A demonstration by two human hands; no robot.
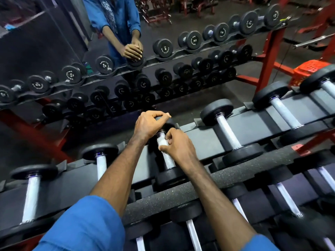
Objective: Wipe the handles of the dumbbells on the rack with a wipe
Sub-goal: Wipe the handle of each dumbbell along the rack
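A black dumbbell with a silver knurled handle (168, 161) lies on the top shelf of the rack (203, 142), straight ahead. My left hand (147, 125) grips its far head from above. My right hand (178, 146) pinches a small white wipe (161, 141) against the far end of the handle. The near head of this dumbbell (170, 175) rests at the shelf's front edge. More dumbbells lie to either side: one at the left (100, 160), one at the right (229, 132).
A speckled padded rail (235, 175) runs across below the top shelf, with a lower row of dumbbells (288, 200) under it. A wall mirror (126, 51) behind the rack reflects the dumbbells and a person in blue. A red crate (308, 69) sits at the right.
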